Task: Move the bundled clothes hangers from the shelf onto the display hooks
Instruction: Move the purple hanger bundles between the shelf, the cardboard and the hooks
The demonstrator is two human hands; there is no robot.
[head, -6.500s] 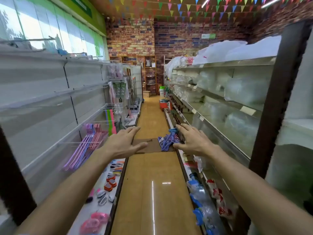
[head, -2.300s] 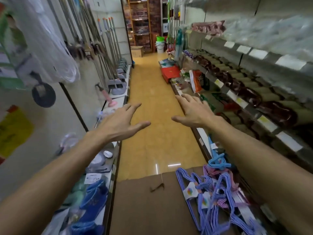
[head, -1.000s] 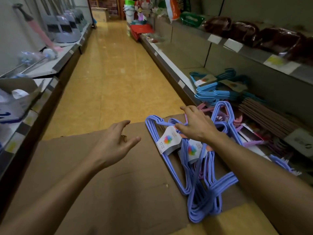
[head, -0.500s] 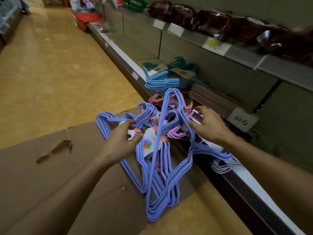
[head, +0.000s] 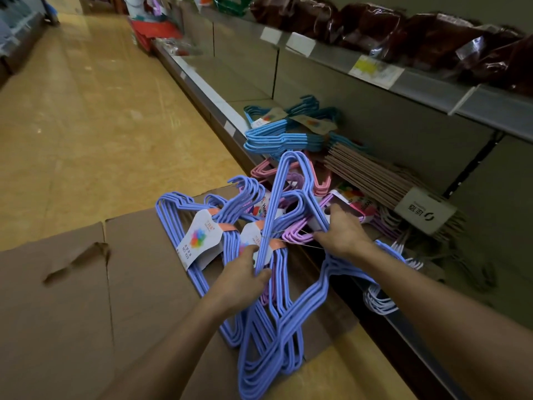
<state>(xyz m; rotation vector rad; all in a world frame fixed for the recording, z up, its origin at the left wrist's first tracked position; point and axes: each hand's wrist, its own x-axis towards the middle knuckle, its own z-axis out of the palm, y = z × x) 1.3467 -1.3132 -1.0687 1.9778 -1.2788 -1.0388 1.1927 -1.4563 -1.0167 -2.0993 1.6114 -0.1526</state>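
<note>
Lying half on a flattened cardboard sheet (head: 72, 298) on the floor and half against the bottom shelf (head: 219, 102), several bundles of periwinkle hangers (head: 277, 327) are tangled together, each banded by a white paper label (head: 199, 241). The left hand (head: 245, 280) sits at the middle of the heap, fingers curled round the wires of one bundle just below its label. The right hand (head: 343, 232) is just to the right, at the shelf edge, pinching the hook end of a bundle that tilts up, where purple hangers (head: 297, 232) poke out beneath. Past the hands, pink hangers (head: 265, 170) lie on the shelf, and behind them a stack of light blue hangers (head: 282, 137). To their right lies a pack of brown wooden hangers (head: 375, 174) with a grey tag. The upper shelf carries dark brown packages (head: 375, 24) in shiny wrap, with price tags (head: 375, 71) along its front edge.
</note>
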